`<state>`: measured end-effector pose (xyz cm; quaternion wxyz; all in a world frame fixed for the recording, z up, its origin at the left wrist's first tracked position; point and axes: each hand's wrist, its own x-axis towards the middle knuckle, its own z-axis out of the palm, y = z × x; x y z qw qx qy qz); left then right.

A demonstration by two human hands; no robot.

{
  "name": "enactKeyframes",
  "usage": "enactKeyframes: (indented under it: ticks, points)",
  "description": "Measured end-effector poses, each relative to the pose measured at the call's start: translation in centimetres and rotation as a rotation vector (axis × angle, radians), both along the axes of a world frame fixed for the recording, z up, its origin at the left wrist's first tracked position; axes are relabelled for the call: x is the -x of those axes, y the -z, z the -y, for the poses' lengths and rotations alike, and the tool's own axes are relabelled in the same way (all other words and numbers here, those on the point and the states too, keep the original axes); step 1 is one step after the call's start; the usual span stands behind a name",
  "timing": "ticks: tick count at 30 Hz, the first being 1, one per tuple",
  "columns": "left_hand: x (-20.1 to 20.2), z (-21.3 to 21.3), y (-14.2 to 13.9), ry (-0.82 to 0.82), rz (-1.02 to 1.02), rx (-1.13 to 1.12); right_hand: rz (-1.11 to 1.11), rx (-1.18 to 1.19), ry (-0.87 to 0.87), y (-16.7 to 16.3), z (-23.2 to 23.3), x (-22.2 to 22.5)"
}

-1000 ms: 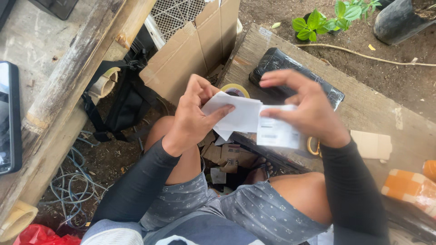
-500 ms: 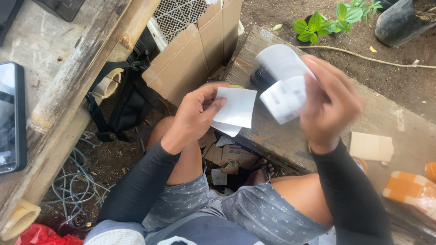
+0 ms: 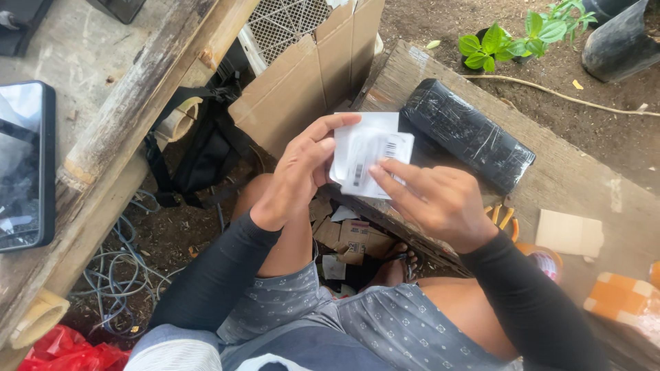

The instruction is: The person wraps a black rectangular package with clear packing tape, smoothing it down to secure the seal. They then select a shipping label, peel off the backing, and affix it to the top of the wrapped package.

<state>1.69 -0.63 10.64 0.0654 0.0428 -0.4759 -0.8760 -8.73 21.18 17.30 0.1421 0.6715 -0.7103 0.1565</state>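
My left hand [image 3: 302,172] pinches the left edge of a white paper label sheet [image 3: 368,156], thumb on top, held over the near edge of a wooden plank bench [image 3: 584,192]. My right hand [image 3: 433,199] lies flat on the sheet's lower right, fingertips pressing on a smaller printed barcode label on top of it. Both arms wear black sleeves. Just beyond the sheet, a black plastic-wrapped parcel [image 3: 467,134] lies on the bench.
Brown cardboard flaps [image 3: 309,89] stand at the back. A dark phone [image 3: 24,165] lies on the wooden table at left. Cables [image 3: 117,275] and paper scraps [image 3: 347,237] litter the ground. A cardboard piece [image 3: 569,233] and an orange-taped packet [image 3: 622,299] sit right; a green plant [image 3: 509,38] grows behind.
My right hand, which had lifted a label up and away, has come down and now presses it onto the sheet in my left hand. The sheet has moved slightly right.
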Motion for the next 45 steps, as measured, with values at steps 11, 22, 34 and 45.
enactKeyframes:
  ticks: [11, 22, 34, 45]
  points:
    - [-0.2, -0.1, -0.1, 0.033, -0.010, 0.194, 0.911, 0.132, 0.059, 1.0, -0.9, 2.1]
    - [-0.2, -1.9, -0.5, -0.337, 0.037, 0.537, 1.911, 0.426, 0.102, 1.5, -0.9, 3.1]
    - [-0.7, -1.5, -0.2, -0.161, -0.130, 0.383, 1.563, 0.314, 0.359, 3.1, -0.8, 3.2]
    - [-0.5, -1.4, -0.2, -0.137, -0.121, 0.391, 1.517, 0.279, 0.359, 2.7, -0.9, 2.7]
